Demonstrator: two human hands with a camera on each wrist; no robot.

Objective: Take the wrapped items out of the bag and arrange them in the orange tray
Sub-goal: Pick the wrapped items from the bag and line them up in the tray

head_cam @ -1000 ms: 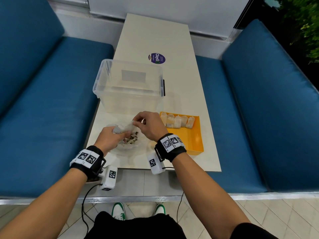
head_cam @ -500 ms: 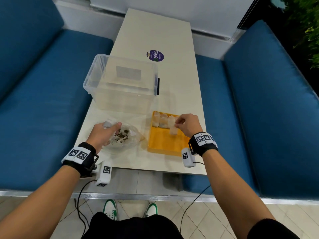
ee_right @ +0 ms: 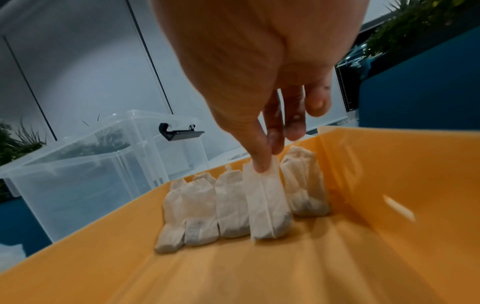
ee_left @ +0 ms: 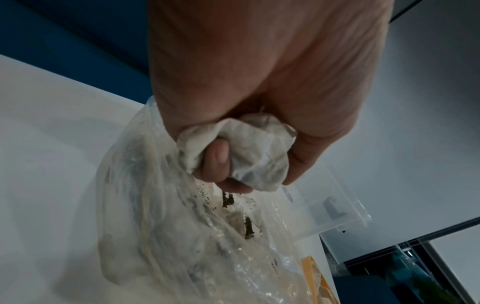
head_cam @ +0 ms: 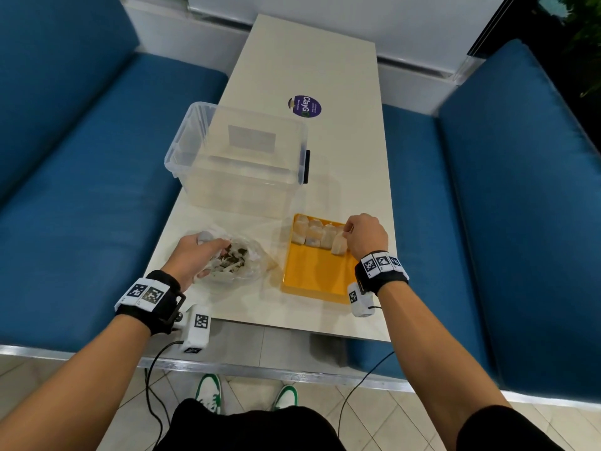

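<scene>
— What are the hands doing?
— The right hand (ee_right: 262, 86) pinches the top of a white wrapped pouch (ee_right: 265, 207) standing in the orange tray (head_cam: 312, 275), among four others in a row. The left hand (ee_left: 259, 86) is clenched round the bunched neck of the clear plastic bag (ee_left: 182, 236).
— And beyond them?
— A clear storage bin (head_cam: 240, 164) sits past both hands on the desk (head_cam: 341, 76).
</scene>
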